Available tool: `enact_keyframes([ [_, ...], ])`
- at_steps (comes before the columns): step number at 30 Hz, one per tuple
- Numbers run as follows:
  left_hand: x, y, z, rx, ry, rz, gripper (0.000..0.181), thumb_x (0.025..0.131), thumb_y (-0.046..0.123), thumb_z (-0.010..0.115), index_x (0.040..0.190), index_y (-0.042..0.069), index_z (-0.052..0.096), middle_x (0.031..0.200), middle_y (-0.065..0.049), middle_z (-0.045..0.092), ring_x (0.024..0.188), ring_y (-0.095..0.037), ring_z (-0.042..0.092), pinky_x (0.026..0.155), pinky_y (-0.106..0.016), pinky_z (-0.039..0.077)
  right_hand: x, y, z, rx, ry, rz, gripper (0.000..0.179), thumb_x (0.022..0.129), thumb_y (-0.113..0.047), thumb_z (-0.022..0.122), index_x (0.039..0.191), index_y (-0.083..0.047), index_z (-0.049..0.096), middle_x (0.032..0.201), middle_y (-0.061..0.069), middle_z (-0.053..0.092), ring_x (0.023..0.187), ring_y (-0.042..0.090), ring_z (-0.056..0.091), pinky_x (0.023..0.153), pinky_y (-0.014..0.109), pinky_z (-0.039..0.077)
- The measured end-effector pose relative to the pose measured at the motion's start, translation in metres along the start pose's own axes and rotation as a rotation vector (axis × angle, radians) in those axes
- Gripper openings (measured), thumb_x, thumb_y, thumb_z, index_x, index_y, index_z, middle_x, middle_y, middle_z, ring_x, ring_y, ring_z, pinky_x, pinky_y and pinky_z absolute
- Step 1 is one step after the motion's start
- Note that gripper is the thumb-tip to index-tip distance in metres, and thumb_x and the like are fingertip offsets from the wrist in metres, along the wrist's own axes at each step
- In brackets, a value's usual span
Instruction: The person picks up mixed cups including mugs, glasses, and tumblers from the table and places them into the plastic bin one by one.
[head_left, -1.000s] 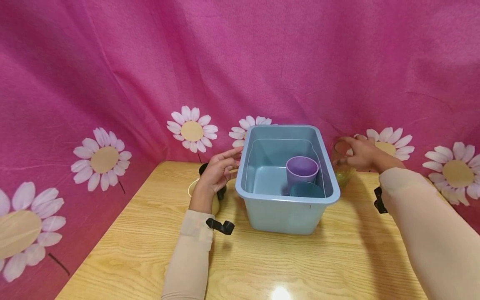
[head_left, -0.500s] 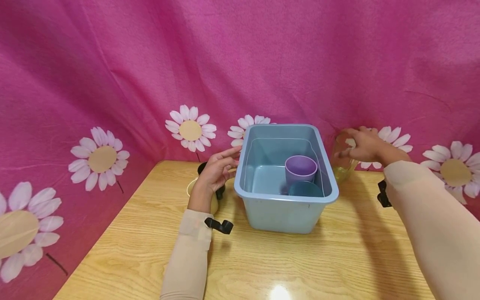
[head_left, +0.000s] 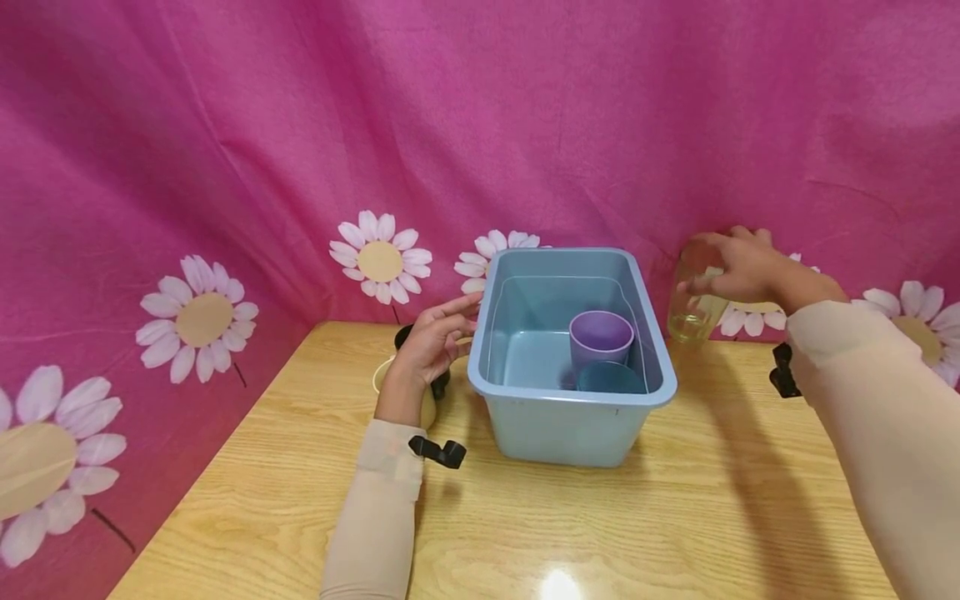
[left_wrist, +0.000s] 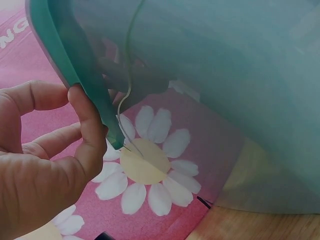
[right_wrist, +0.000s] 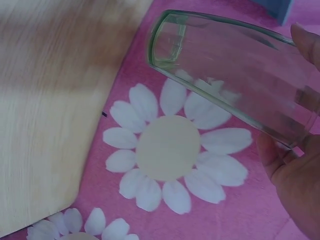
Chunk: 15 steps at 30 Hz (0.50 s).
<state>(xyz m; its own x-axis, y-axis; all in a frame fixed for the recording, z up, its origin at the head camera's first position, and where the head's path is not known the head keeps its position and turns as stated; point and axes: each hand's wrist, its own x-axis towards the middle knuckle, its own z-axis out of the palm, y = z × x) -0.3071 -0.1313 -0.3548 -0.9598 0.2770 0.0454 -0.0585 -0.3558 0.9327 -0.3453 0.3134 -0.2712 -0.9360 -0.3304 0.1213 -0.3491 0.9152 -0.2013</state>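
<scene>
A blue plastic tub (head_left: 570,433) stands on the table. My left hand (head_left: 431,346) grips its left rim, with thumb and fingertips at the edge in the left wrist view. Inside the tub are a purple cup (head_left: 602,343) and a dark teal cup (head_left: 611,379), both toward the right side. To the right of the tub, my right hand (head_left: 742,271) holds a clear, greenish-tinted drinking glass (right_wrist: 215,70) by its mouth end from above. The glass's thick base points down in the head view.
Behind my left hand, a cream mug (head_left: 428,410) and a black cup (head_left: 442,383) stand partly hidden left of the tub. A pink curtain with daisies (head_left: 562,125) hangs right behind the wooden table (head_left: 525,533).
My right hand has risen and moved to the right with the glass, which was low beside the tub earlier. The left hand and the tub have stayed in place.
</scene>
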Motion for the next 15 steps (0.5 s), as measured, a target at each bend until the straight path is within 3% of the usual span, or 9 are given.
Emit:
enact_keyframes([
  [7, 0.000, 0.000, 0.000, 0.008, 0.001, 0.007, 0.054, 0.094, -0.007, 0.051, 0.148, -0.001, 0.051, 0.143, -0.019, 0.055, 0.093, -0.016, 0.068, 0.081, -0.032, 0.059, 0.000, -0.003, -0.017, -0.033, 0.011, -0.027, 0.081, 0.090, -0.047, 0.071, 0.147, 0.005, 0.044, 0.132, 0.037, 0.051, 0.122, 0.052, 0.034, 0.093, 0.063, 0.026],
  [15, -0.001, -0.001, -0.003, 0.007, 0.001, -0.001, 0.054, 0.095, -0.007, 0.050, 0.149, -0.002, 0.050, 0.145, -0.021, 0.053, 0.093, -0.016, 0.068, 0.081, -0.032, 0.059, 0.001, -0.010, -0.041, -0.047, -0.020, -0.019, 0.085, 0.092, -0.052, 0.069, 0.150, 0.004, 0.040, 0.137, 0.038, 0.045, 0.120, 0.052, 0.033, 0.092, 0.062, 0.028],
])
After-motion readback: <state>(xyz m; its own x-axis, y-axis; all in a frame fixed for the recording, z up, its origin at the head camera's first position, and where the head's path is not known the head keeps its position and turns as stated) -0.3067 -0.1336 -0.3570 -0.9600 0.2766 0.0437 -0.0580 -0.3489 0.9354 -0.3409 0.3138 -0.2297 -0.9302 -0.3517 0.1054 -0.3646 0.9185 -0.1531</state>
